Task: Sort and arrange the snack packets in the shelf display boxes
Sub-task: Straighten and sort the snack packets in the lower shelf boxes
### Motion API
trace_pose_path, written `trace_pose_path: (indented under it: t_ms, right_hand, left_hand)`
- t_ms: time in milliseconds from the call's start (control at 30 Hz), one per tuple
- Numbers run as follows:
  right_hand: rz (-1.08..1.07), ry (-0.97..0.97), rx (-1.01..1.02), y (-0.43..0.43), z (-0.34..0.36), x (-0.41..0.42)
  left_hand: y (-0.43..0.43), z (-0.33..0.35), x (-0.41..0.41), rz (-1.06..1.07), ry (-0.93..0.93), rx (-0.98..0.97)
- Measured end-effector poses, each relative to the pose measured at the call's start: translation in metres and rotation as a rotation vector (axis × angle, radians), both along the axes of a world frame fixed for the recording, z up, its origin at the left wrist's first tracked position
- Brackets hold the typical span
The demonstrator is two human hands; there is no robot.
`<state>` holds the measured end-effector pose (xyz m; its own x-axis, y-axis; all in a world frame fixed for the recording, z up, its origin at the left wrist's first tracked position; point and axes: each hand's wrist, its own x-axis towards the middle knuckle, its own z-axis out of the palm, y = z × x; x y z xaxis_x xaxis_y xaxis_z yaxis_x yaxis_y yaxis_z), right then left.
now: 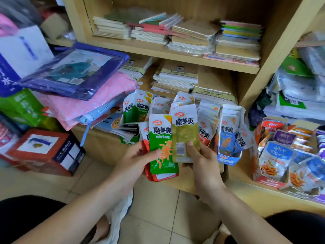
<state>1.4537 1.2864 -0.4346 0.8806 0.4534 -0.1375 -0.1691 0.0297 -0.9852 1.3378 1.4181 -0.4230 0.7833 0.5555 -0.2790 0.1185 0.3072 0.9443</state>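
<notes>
Two grips, before the wooden shelf (190, 180): your left hand (139, 155) is clamping a fanned stack of green foil packets (162, 143), your right hand (202, 161) is pinching one olive-backed packet (184, 136); loosening fingers (190, 147) could spill the fan.

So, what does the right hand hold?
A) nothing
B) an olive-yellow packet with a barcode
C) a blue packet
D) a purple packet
B: the right hand grips the olive-yellow packet, its barcode toward the camera; the left hand holds the green packet.
</notes>
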Motion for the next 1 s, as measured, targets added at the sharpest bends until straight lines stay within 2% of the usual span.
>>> trace_pose_path:
  t_ms: [200, 400, 467, 600, 700, 800, 867, 967, 1000]
  right_hand:
    - [-0.202, -0.365, -0.153, 0.000, 0.015, 0.052]
    - [-0.292, -0.719, -0.408, 0.027, 0.007, 0.073]
    - [-0.226, -0.799, -0.442, 0.041, 0.009, 0.068]
    - [0.063, -0.857, -0.510, 0.050, 0.002, 0.058]
    - [0.113, -0.830, -0.470, 0.043, -0.007, 0.054]
    - [0.094, -0.693, -0.432, 0.035, -0.007, 0.057]
    - [0.128, -0.531, -0.313, 0.032, -0.004, 0.054]
    - [0.242, -0.190, -0.060, 0.029, 0.004, 0.038]
    - [0.288, -0.157, -0.028, 0.029, 0.005, 0.033]
  left_hand:
    - [0.052, 0.007, -0.007, 0.238, -0.096, 0.209]
    - [0.080, 0.011, -0.004, 0.296, -0.140, 0.241]
    - [0.083, 0.013, 0.001, 0.302, -0.148, 0.230]
    - [0.083, 0.016, 0.009, 0.273, -0.160, 0.219]
    - [0.082, 0.013, 0.011, 0.251, -0.152, 0.205]
    - [0.080, 0.011, 0.012, 0.222, -0.143, 0.186]
    - [0.075, 0.010, 0.012, 0.179, -0.142, 0.177]
    - [0.060, 0.008, 0.015, 0.088, -0.123, 0.170]
    - [0.055, 0.008, 0.017, 0.062, -0.116, 0.175]
